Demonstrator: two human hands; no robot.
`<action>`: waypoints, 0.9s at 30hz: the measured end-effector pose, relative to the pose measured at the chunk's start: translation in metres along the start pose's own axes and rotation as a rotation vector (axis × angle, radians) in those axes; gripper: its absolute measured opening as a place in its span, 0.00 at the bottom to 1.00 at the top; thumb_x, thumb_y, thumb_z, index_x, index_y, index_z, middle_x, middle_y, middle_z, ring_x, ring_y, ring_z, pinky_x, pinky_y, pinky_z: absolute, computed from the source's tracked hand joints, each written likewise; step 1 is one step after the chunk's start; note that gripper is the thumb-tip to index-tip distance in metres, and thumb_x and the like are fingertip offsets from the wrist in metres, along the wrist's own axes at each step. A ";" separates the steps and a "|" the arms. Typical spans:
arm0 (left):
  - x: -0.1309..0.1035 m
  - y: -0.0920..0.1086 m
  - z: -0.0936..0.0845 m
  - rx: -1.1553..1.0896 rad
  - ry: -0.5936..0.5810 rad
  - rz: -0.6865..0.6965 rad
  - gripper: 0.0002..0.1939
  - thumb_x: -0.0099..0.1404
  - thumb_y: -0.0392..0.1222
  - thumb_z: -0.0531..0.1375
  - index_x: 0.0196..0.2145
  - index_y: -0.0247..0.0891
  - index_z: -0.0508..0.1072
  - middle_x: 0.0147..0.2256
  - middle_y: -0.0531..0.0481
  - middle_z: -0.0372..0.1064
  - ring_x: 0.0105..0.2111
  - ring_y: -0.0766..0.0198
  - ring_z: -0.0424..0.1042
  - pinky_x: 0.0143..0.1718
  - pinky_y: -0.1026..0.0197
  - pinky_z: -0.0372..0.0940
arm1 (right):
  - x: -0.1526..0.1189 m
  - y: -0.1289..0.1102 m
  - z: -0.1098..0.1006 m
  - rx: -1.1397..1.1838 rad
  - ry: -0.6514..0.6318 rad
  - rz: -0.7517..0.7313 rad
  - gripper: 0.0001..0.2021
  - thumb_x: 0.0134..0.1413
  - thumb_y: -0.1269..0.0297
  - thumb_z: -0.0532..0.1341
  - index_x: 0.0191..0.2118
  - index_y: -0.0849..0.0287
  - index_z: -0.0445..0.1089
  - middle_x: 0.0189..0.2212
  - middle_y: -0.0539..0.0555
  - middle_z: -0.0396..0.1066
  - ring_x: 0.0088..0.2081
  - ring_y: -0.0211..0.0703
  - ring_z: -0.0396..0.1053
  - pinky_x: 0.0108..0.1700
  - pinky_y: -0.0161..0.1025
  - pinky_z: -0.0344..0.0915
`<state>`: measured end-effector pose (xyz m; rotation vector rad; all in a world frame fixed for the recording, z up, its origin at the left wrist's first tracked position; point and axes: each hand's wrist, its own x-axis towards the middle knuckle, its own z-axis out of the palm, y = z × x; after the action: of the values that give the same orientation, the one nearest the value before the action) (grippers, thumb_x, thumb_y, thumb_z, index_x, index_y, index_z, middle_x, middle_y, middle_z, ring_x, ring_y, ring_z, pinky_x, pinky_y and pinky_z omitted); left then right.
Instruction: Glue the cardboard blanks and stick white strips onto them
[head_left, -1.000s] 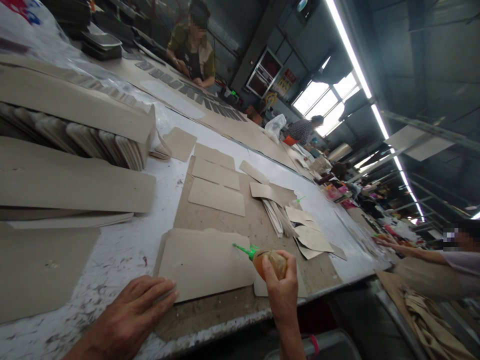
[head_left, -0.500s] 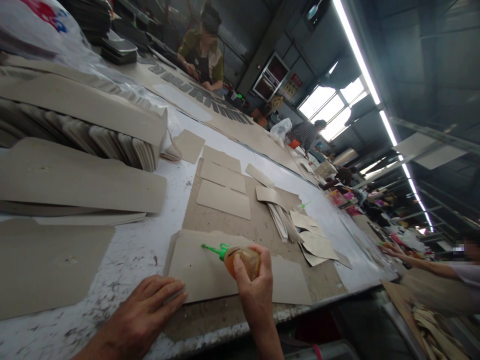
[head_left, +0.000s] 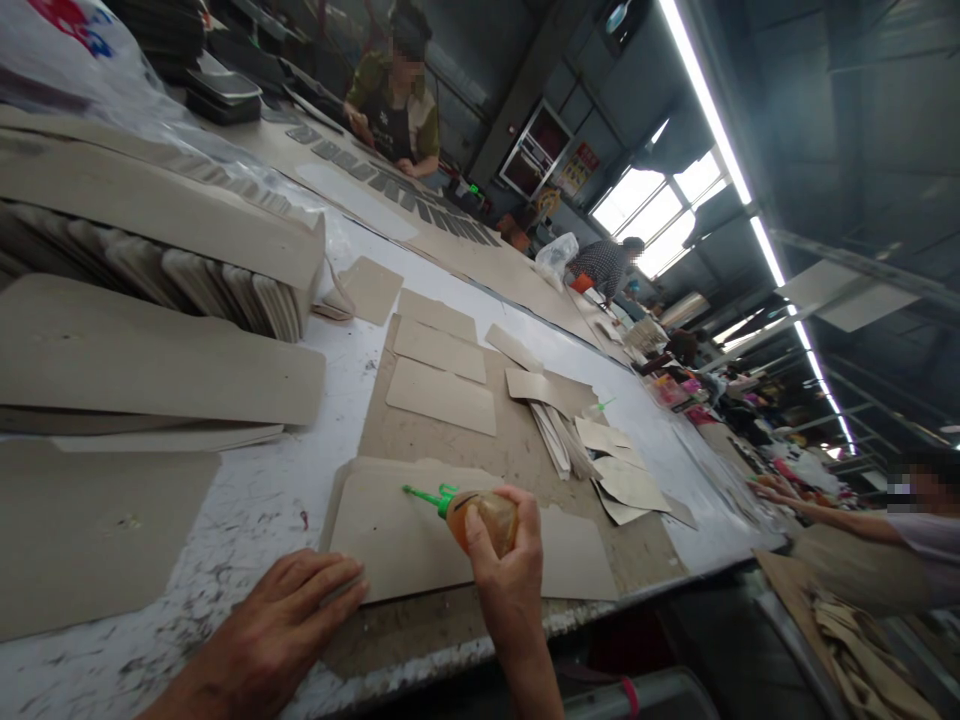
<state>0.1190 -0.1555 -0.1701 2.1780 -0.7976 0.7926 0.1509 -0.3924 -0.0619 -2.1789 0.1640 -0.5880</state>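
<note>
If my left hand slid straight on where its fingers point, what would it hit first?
The left hand seems already at the edge of the beige panel. Sliding over that, it would probably meet the bottle or your right hand, though their height above the panel is unclear.

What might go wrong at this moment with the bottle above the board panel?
The bottle is tipped over the panel, so a firm squeeze by the right hand might release too much liquid. The left hand's fingers rest at the panel's edge and could get smeared, or nudge it.
</note>
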 end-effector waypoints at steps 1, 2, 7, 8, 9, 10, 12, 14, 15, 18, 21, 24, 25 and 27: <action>0.001 -0.001 -0.001 0.005 -0.005 0.002 0.19 0.74 0.32 0.53 0.53 0.47 0.77 0.49 0.50 0.79 0.51 0.62 0.75 0.63 0.61 0.62 | 0.002 0.005 -0.006 -0.025 0.029 0.008 0.16 0.59 0.49 0.64 0.48 0.52 0.69 0.42 0.53 0.70 0.42 0.51 0.71 0.47 0.45 0.68; 0.002 -0.001 -0.002 0.010 -0.010 0.005 0.18 0.74 0.32 0.53 0.53 0.47 0.77 0.49 0.50 0.79 0.51 0.62 0.75 0.63 0.61 0.63 | 0.004 0.011 -0.014 -0.051 0.056 0.020 0.17 0.58 0.48 0.65 0.47 0.52 0.70 0.42 0.53 0.70 0.42 0.51 0.71 0.47 0.46 0.68; 0.013 -0.003 -0.011 0.050 -0.037 0.108 0.13 0.75 0.39 0.57 0.53 0.47 0.77 0.48 0.53 0.79 0.50 0.66 0.75 0.59 0.69 0.65 | 0.013 0.046 -0.056 -0.076 0.196 0.166 0.25 0.50 0.41 0.68 0.46 0.54 0.69 0.41 0.54 0.72 0.43 0.54 0.72 0.46 0.47 0.70; 0.014 -0.002 -0.012 0.045 -0.027 0.107 0.13 0.75 0.41 0.57 0.53 0.47 0.77 0.48 0.53 0.79 0.51 0.67 0.75 0.60 0.70 0.64 | 0.013 0.052 -0.062 -0.042 0.225 0.213 0.27 0.48 0.40 0.69 0.46 0.54 0.69 0.41 0.54 0.72 0.42 0.54 0.73 0.45 0.47 0.71; 0.015 0.000 -0.012 0.025 -0.004 0.081 0.13 0.76 0.42 0.57 0.54 0.47 0.76 0.49 0.53 0.78 0.52 0.67 0.74 0.60 0.70 0.63 | 0.013 0.056 -0.067 0.001 0.249 0.259 0.29 0.47 0.39 0.69 0.47 0.54 0.68 0.41 0.54 0.72 0.41 0.53 0.73 0.42 0.47 0.71; 0.014 0.001 -0.012 -0.003 0.029 0.032 0.13 0.76 0.43 0.56 0.55 0.47 0.75 0.50 0.52 0.77 0.53 0.67 0.73 0.62 0.70 0.63 | 0.012 0.059 -0.071 0.043 0.269 0.297 0.30 0.47 0.38 0.69 0.48 0.53 0.67 0.41 0.53 0.72 0.39 0.53 0.73 0.40 0.46 0.72; 0.010 0.002 -0.009 -0.051 0.086 -0.073 0.14 0.77 0.44 0.55 0.56 0.46 0.74 0.52 0.50 0.75 0.54 0.67 0.73 0.63 0.68 0.62 | 0.009 0.063 -0.074 0.097 0.287 0.337 0.31 0.46 0.37 0.69 0.48 0.53 0.66 0.40 0.52 0.72 0.37 0.51 0.73 0.37 0.45 0.72; 0.003 0.000 -0.006 -0.045 0.118 -0.158 0.15 0.76 0.48 0.56 0.56 0.46 0.73 0.53 0.49 0.74 0.52 0.65 0.75 0.62 0.67 0.65 | 0.007 0.065 -0.074 0.093 0.283 0.332 0.30 0.46 0.37 0.69 0.48 0.53 0.66 0.38 0.51 0.72 0.37 0.50 0.72 0.36 0.45 0.72; 0.000 -0.002 -0.004 -0.037 0.121 -0.237 0.16 0.74 0.52 0.58 0.55 0.45 0.74 0.51 0.49 0.75 0.48 0.64 0.77 0.58 0.66 0.68 | 0.007 0.065 -0.074 0.078 0.281 0.321 0.30 0.47 0.37 0.69 0.47 0.54 0.67 0.37 0.51 0.72 0.37 0.50 0.72 0.37 0.45 0.72; 0.003 -0.008 -0.003 -0.050 0.118 -0.591 0.26 0.66 0.67 0.59 0.48 0.43 0.74 0.36 0.51 0.77 0.29 0.63 0.77 0.35 0.65 0.75 | 0.007 0.066 -0.072 0.022 0.287 0.277 0.28 0.48 0.38 0.68 0.46 0.54 0.68 0.37 0.51 0.72 0.37 0.50 0.72 0.38 0.45 0.72; 0.024 -0.008 -0.009 -0.110 -0.040 -0.915 0.31 0.57 0.72 0.57 0.43 0.43 0.71 0.27 0.53 0.73 0.22 0.59 0.74 0.25 0.60 0.69 | 0.010 0.066 -0.069 -0.018 0.278 0.226 0.26 0.49 0.40 0.67 0.45 0.54 0.69 0.37 0.52 0.73 0.38 0.51 0.72 0.40 0.45 0.72; 0.047 -0.005 -0.017 -0.140 -0.315 -1.079 0.30 0.50 0.70 0.52 0.38 0.43 0.69 0.27 0.50 0.73 0.27 0.53 0.76 0.34 0.54 0.68 | 0.014 0.065 -0.067 -0.034 0.274 0.194 0.24 0.49 0.42 0.68 0.44 0.54 0.70 0.38 0.53 0.73 0.40 0.51 0.73 0.42 0.44 0.71; 0.052 -0.004 -0.019 -0.135 -0.387 -1.075 0.29 0.50 0.70 0.50 0.36 0.44 0.68 0.27 0.50 0.73 0.29 0.52 0.76 0.36 0.53 0.67 | 0.015 0.065 -0.068 -0.036 0.279 0.189 0.24 0.49 0.43 0.68 0.44 0.54 0.70 0.38 0.53 0.73 0.40 0.51 0.73 0.43 0.44 0.71; 0.055 -0.003 -0.021 -0.129 -0.468 -1.043 0.25 0.53 0.69 0.48 0.33 0.45 0.66 0.28 0.49 0.73 0.31 0.52 0.76 0.38 0.53 0.64 | 0.016 0.065 -0.069 -0.040 0.296 0.185 0.24 0.48 0.43 0.69 0.44 0.54 0.70 0.39 0.53 0.73 0.41 0.52 0.73 0.43 0.44 0.71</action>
<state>0.1500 -0.1549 -0.1197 2.2566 0.1556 -0.2889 0.1383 -0.4874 -0.0694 -2.0762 0.5326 -0.8025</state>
